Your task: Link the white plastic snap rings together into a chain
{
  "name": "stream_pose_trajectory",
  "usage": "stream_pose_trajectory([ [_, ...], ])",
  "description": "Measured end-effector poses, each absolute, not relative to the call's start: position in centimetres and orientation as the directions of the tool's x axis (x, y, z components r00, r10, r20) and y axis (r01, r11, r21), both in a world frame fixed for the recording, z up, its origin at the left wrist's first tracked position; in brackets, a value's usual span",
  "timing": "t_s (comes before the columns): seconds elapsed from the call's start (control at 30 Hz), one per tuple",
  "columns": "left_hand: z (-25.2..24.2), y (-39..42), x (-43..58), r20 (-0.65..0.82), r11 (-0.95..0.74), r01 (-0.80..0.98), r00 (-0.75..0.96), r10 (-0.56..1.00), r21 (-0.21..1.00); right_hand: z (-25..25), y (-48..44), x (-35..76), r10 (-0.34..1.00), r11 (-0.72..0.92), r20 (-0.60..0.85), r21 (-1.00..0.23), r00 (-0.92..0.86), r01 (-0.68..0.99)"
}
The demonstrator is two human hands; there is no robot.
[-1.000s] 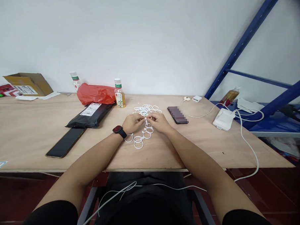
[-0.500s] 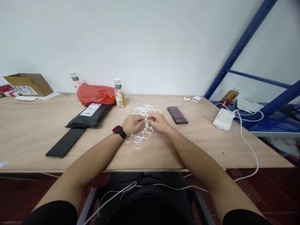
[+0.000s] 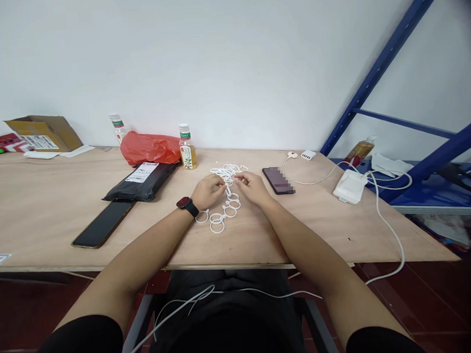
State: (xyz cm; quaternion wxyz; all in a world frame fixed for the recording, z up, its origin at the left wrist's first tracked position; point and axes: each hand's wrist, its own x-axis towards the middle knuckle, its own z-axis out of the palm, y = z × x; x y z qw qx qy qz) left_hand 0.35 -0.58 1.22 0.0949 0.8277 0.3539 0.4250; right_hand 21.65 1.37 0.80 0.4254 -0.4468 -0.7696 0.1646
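Observation:
A string of white plastic rings (image 3: 230,212) with small eyelets lies on the wooden table before me, its near end curving left. Left of its far end is my left hand (image 3: 208,192), fingers bent and loosely apart, with no ring plainly held. My right hand (image 3: 253,188) is on the other side, its fingers stretched toward the rings and parted from the thumb. A heap of more white rings (image 3: 230,169) lies just beyond my fingertips, overlapping. The fingers partly hide where the string meets the heap.
The wooden table (image 3: 300,231) carries a blurred phone (image 3: 278,181) at right and another phone (image 3: 104,224) at left. Beyond stand a black parcel (image 3: 140,188), a red plastic bag (image 3: 150,149) and a bottle (image 3: 187,150). A white charger (image 3: 350,187) with cables lies at right.
Both hands were pinching together at the far end of the ring string. Now they have drawn slightly apart and their fingers have loosened, leaving rings visible between them.

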Motion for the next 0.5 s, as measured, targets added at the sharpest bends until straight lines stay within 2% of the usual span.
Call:
stream_pose_trajectory([
  [0.1, 1.2, -0.5, 0.3, 0.627, -0.733, 0.482, 0.396, 0.671, 0.48, 0.2, 2.7, 23.5, 0.844, 0.476, 0.511, -0.577, -0.161, 0.663],
  [0.23, 0.9, -0.4, 0.2, 0.533, -0.65, 0.554, 0.384, 0.754, 0.52, -0.8, 3.8, 25.1, 0.915, 0.352, 0.36, -0.488, -0.184, 0.798],
  [0.33, 0.9, -0.5, 0.2, 0.49, -0.615, 0.583, 0.38, 0.784, 0.532, -0.9, 3.6, 24.9, 0.934, 0.335, 0.269, -0.435, -0.235, 0.836],
  [0.5, 1.0, -0.6, 0.2, 0.442, -0.596, 0.573, 0.401, 0.803, 0.562, -0.3, 2.9, 23.9, 0.932, 0.356, 0.216, -0.39, -0.291, 0.85],
])
